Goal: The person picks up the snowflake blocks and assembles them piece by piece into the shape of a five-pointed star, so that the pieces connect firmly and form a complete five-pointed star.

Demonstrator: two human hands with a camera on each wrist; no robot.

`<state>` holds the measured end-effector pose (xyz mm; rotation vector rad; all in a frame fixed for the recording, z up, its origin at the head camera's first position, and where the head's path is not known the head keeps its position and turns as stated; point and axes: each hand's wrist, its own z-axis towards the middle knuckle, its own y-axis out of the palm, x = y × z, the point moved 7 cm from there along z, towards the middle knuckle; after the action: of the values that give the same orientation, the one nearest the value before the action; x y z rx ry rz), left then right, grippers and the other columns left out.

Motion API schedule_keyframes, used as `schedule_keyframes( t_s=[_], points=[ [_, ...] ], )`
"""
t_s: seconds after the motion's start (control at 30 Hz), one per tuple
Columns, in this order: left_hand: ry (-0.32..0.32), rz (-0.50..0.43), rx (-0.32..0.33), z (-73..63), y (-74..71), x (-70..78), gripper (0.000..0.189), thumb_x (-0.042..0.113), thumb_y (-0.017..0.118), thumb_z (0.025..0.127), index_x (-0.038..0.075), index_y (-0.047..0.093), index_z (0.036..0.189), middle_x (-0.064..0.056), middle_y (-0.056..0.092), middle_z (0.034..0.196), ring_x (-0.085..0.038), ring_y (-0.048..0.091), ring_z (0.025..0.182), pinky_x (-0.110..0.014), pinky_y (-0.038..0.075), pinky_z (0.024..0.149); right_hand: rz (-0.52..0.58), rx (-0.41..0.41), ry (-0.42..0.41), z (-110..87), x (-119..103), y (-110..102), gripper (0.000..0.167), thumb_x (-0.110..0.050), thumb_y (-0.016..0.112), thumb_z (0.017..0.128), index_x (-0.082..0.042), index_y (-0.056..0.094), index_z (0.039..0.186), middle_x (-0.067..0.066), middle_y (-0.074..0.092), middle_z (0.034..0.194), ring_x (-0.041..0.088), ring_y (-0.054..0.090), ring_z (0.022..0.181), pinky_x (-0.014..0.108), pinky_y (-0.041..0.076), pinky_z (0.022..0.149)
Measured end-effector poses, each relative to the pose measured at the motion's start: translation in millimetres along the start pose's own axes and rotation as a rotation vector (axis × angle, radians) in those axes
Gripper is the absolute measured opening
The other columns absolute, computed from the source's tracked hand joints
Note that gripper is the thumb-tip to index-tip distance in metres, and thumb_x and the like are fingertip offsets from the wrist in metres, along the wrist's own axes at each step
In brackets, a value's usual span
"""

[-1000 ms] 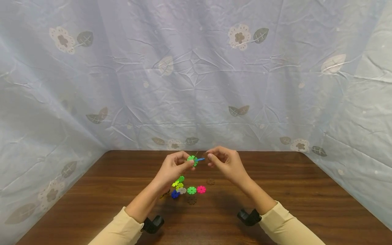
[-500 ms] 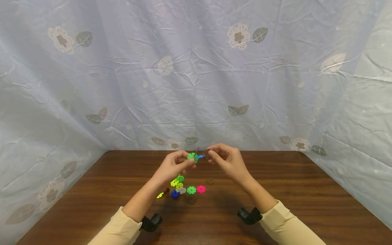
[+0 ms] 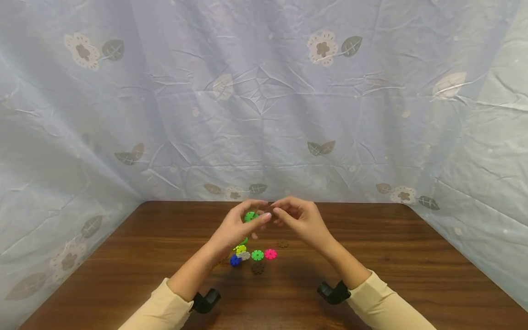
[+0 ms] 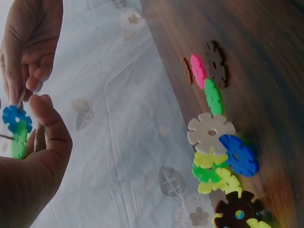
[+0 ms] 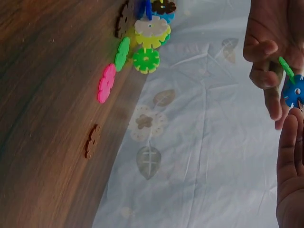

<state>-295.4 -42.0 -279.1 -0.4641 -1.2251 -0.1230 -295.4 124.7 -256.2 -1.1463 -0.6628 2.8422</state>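
Observation:
Above the far part of the table, my left hand [image 3: 243,224] holds a small joined set of notched interlocking discs. Its green disc [image 3: 250,216] shows behind the thumb in the head view; the blue disc [image 4: 17,118], slotted to the green one, shows in both wrist views. A thin brown edge also sticks out of this set. My right hand [image 3: 299,219] pinches a brown disc [image 5: 300,105], seen only as a thin dark edge at the blue disc. The fingertips of both hands nearly meet, hiding most of the joint.
On the wooden table [image 3: 371,247] below lie a pink disc [image 3: 270,254], a green disc [image 3: 257,255], and brown discs that blend into the wood. A pile with white [image 4: 211,133], blue [image 4: 240,156], yellow and brown discs lies to their left. A patterned curtain [image 3: 264,114] stands behind.
The hands have come together. My left hand has turned, so its green disc sits further left and the blue disc is hidden in the head view. The right fingers have moved left toward it.

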Motion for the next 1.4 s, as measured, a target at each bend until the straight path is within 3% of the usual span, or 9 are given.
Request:
schedule_keyframes(
  t_s=[0.23,0.47,0.6,0.77,0.93,1.07,1.2,1.3,1.4],
  points=[
    [0.013,0.006,0.033,-1.4,-0.4,3.2,0.042,0.027,0.067,0.104,0.006,0.059,0.14,-0.018,0.059,0.137,-0.019,0.064,0.082,-0.027,0.054,0.07,0.014,-0.016,0.007,0.2,-2.9,4.7,0.015,-0.004,0.064,0.103,0.002,0.072,0.114,0.02,0.076,0.102,0.011,0.075,0.083,0.032,0.065,0.077],
    [-0.028,-0.019,0.101,0.6,-15.1,-1.3,0.042,0.027,0.067,0.104,0.008,0.057,0.14,-0.013,0.059,0.123,-0.015,0.069,0.082,-0.028,0.056,0.07,-0.022,-0.017,0.123,0.5,14.6,3.7,0.021,-0.015,0.059,0.108,0.001,0.07,0.116,0.021,0.074,0.098,0.031,0.076,0.085,0.038,0.065,0.076],
    [-0.043,-0.086,0.122,0.0,-23.6,-1.8,0.042,0.025,0.065,0.105,0.011,0.053,0.143,-0.008,0.057,0.116,-0.015,0.066,0.08,-0.025,0.053,0.068,-0.125,-0.182,0.235,-0.6,31.5,21.1,0.019,-0.018,0.063,0.106,-0.003,0.072,0.113,0.015,0.076,0.1,0.024,0.075,0.085,0.032,0.064,0.074],
    [-0.038,-0.138,0.137,-0.1,-30.9,-0.4,0.042,0.024,0.064,0.106,0.016,0.052,0.145,-0.005,0.06,0.114,-0.015,0.063,0.079,-0.022,0.05,0.066,-0.248,-0.431,0.265,0.8,38.3,57.7,0.02,-0.019,0.068,0.102,-0.004,0.072,0.115,0.01,0.078,0.105,0.019,0.073,0.092,0.03,0.06,0.079],
    [-0.038,-0.151,0.131,0.8,-31.7,0.0,0.044,0.026,0.064,0.106,0.02,0.05,0.147,-0.006,0.067,0.118,-0.017,0.062,0.08,-0.023,0.051,0.069,-0.281,-0.601,0.303,1.7,42.4,91.1,0.033,-0.017,0.074,0.098,-0.001,0.068,0.127,0.015,0.076,0.12,0.025,0.075,0.104,0.03,0.061,0.085],
    [-0.033,-0.156,0.131,0.7,-32.4,1.2,0.043,0.027,0.063,0.107,0.021,0.051,0.147,-0.008,0.069,0.118,-0.019,0.061,0.079,-0.026,0.053,0.071,-0.376,-0.665,0.302,2.8,44.8,108.5,0.043,-0.016,0.079,0.094,-0.003,0.065,0.132,0.015,0.07,0.127,0.024,0.069,0.102,0.026,0.057,0.081],
    [-0.032,-0.15,0.129,0.0,-33.1,2.4,0.043,0.026,0.063,0.107,0.02,0.05,0.148,-0.01,0.07,0.119,-0.02,0.061,0.08,-0.027,0.054,0.072,-0.547,-0.692,0.25,4.5,42.6,120.5,0.064,-0.02,0.084,0.09,-0.012,0.058,0.148,0.014,0.053,0.154,0.029,0.06,0.131,0.036,0.057,0.101],
    [-0.036,-0.147,0.127,-0.8,-34.0,2.3,0.043,0.027,0.063,0.107,0.021,0.05,0.148,-0.011,0.07,0.121,-0.021,0.062,0.081,-0.026,0.054,0.071,-0.68,-0.709,0.231,5.6,40.8,127.7,0.067,-0.027,0.086,0.088,-0.02,0.059,0.149,0.011,0.04,0.166,0.034,0.045,0.151,0.044,0.055,0.108],
    [-0.033,-0.153,0.127,-1.6,-34.7,3.0,0.043,0.027,0.063,0.107,0.022,0.051,0.147,-0.011,0.07,0.119,-0.019,0.061,0.08,-0.024,0.052,0.067,-0.753,-0.725,0.223,6.2,41.0,134.4,0.054,-0.032,0.088,0.086,-0.02,0.069,0.136,0.011,0.043,0.164,0.035,0.045,0.151,0.043,0.058,0.103]
  ],
)
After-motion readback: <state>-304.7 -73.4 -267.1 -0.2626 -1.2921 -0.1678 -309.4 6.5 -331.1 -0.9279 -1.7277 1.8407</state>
